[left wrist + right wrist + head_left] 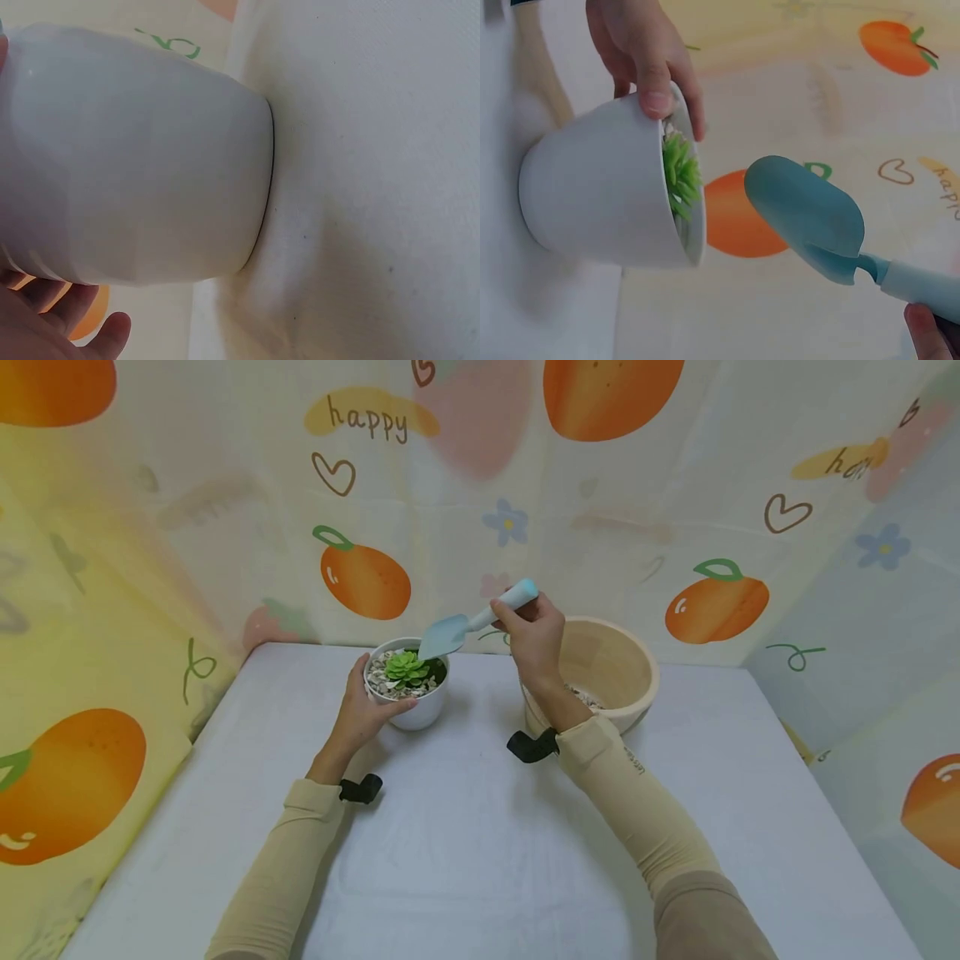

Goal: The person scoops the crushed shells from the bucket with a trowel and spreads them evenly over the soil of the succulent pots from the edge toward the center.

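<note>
In the head view, my left hand [360, 708] grips a white flowerpot [420, 716] by its rim, thumb on the near side and fingers around the left. The pot stands upright on the table, holding a green succulent [407, 668] among pale pebbles [380, 683]. Dark soil shows on the plant's right. My right hand [539, 639] holds a light blue garden trowel [444, 637] by its handle, the blade tilted down over the pot's far right rim. In the right wrist view, the trowel blade [806, 214] is apart from the succulent [679, 172].
A larger beige planter [637, 697] stands on the right, partly behind my right wrist, with some pebbles [583, 696] at its bottom. The white-covered table [465, 860] meets a printed cloth backdrop [450, 527] behind the pots.
</note>
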Motion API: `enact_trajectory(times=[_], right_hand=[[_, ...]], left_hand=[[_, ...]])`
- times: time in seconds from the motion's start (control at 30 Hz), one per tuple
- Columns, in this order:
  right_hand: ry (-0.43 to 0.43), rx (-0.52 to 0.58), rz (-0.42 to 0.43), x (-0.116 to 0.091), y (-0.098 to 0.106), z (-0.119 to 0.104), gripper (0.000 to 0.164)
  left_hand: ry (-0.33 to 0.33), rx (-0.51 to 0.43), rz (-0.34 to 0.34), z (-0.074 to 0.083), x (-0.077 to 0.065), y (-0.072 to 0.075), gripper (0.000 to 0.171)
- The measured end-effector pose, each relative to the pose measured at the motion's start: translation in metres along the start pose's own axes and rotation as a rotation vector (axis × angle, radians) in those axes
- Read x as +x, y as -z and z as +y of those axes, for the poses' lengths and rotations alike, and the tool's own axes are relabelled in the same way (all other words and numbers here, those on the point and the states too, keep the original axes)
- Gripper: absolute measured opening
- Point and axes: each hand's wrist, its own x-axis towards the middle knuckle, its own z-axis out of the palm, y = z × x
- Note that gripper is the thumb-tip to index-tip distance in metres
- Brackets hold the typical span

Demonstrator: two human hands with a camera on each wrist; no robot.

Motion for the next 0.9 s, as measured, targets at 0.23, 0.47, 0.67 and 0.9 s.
enact_trajectory(times=[0.23,0.47,0.67,0.9], right_hand=[[-0.017,0.051,0.028,0.004,0.012,-0.001,0.017],[-0.018,0.030,0.037,0.005,0.026,-0.003,0.017],[0.022,0.030,0.035,0.011,0.039,-0.011,0.014],[0.033,0.046,0.033,0.018,0.057,-0.022,0.012]], left_hand=[[-0.003,0.028,0.029,0.000,-0.002,-0.001,0.118],[-0.033,0.067,0.050,0.001,-0.008,0.001,0.114],[-0.090,0.134,0.089,0.006,-0.008,0.005,0.111],[-0.136,0.186,0.117,0.023,-0.003,0.008,0.106]])
